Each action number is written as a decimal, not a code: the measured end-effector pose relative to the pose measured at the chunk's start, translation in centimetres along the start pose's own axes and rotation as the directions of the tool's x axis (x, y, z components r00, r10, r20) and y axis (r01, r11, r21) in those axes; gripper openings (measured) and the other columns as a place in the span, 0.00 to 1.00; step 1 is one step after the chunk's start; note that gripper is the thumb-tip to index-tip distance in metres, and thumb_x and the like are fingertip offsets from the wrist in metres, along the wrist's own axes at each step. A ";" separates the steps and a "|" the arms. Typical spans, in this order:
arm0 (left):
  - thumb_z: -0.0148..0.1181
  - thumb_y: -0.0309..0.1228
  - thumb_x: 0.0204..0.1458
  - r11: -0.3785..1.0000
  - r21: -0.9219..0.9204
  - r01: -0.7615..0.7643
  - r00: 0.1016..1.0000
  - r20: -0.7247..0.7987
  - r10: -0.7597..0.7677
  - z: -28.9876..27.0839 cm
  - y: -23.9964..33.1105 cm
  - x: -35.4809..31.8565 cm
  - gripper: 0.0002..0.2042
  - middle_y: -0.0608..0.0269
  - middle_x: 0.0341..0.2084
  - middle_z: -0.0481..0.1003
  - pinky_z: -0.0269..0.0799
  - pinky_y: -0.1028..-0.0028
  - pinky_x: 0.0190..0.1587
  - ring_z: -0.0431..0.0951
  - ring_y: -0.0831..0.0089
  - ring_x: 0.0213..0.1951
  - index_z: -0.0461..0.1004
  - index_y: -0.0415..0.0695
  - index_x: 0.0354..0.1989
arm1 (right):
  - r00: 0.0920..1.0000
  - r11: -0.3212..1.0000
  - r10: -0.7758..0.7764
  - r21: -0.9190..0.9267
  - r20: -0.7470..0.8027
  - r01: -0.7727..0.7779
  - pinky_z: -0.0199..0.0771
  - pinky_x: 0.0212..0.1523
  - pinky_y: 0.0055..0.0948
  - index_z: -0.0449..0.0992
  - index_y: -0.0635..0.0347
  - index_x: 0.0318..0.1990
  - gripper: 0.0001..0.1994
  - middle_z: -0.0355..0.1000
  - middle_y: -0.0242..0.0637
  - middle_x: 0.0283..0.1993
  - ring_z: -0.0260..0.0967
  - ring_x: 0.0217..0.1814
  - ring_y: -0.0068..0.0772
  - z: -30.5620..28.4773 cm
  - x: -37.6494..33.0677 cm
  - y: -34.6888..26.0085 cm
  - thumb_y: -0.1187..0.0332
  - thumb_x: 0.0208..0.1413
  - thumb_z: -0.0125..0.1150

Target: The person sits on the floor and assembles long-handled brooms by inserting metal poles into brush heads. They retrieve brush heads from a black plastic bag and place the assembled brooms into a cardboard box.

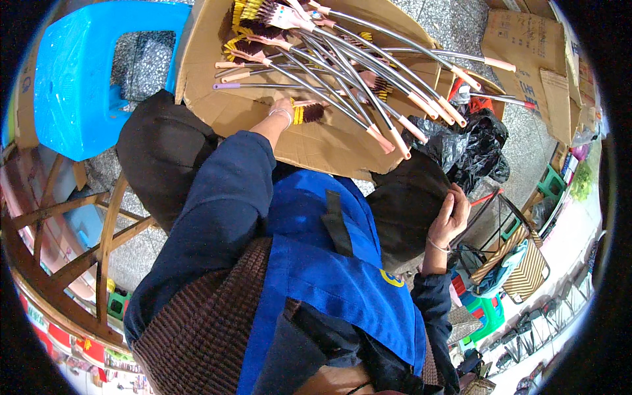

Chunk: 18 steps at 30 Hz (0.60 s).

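Left hand (283, 108) reaches into cardboard box (329, 141), fingers closed on a short brush (308, 112) beside the long-handled brushes (349, 72). Right hand (451, 214) rests on the knee, fingers loosely apart, empty.

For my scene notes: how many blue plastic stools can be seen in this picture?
1. The blue plastic stool stands at upper left, beside the cardboard box of brushes. Others may be hidden.

brushes (342, 66) in box (316, 141), stool (76, 72) left
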<state>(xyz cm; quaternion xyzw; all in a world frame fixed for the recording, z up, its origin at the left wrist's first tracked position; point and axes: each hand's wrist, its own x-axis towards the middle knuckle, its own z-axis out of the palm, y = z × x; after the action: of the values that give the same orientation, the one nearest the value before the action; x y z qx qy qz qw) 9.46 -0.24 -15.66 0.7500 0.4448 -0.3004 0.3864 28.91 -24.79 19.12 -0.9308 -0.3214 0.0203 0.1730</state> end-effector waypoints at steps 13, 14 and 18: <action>0.46 0.31 0.47 0.936 0.257 -0.243 0.970 0.032 0.243 -9.3 3.4 -8.2 0.13 0.47 0.39 0.73 0.67 0.62 0.47 0.72 0.55 0.45 0.74 0.42 0.37 | 0.998 0.995 -0.039 0.086 -0.042 0.043 0.66 0.44 0.32 0.73 0.61 0.33 0.06 0.72 0.39 0.37 0.67 0.39 0.39 0.6 -0.2 0.5 0.69 0.51 0.55; 0.46 0.30 0.46 0.919 0.277 -0.282 0.958 0.030 0.285 -10.0 3.6 -9.0 0.12 0.47 0.36 0.74 0.67 0.60 0.46 0.73 0.54 0.43 0.75 0.42 0.35 | 0.998 0.994 -0.042 0.096 -0.049 0.047 0.66 0.44 0.32 0.73 0.61 0.33 0.06 0.72 0.39 0.37 0.67 0.39 0.39 0.7 -0.2 0.6 0.69 0.51 0.55; 0.46 0.33 0.48 0.894 0.307 -0.326 0.937 -0.016 0.348 -11.1 3.8 -12.4 0.12 0.49 0.36 0.74 0.70 0.61 0.44 0.74 0.55 0.42 0.75 0.45 0.36 | 0.992 0.990 -0.071 0.112 -0.103 0.082 0.67 0.43 0.32 0.74 0.60 0.33 0.07 0.73 0.38 0.37 0.68 0.39 0.39 1.1 -0.5 1.2 0.67 0.51 0.56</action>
<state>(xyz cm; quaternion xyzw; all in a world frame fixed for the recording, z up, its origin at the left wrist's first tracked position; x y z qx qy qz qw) 8.83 2.60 1.23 0.8757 0.2708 -0.2661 0.2983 29.10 -25.64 17.63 -0.9060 -0.3463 -0.0137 0.2429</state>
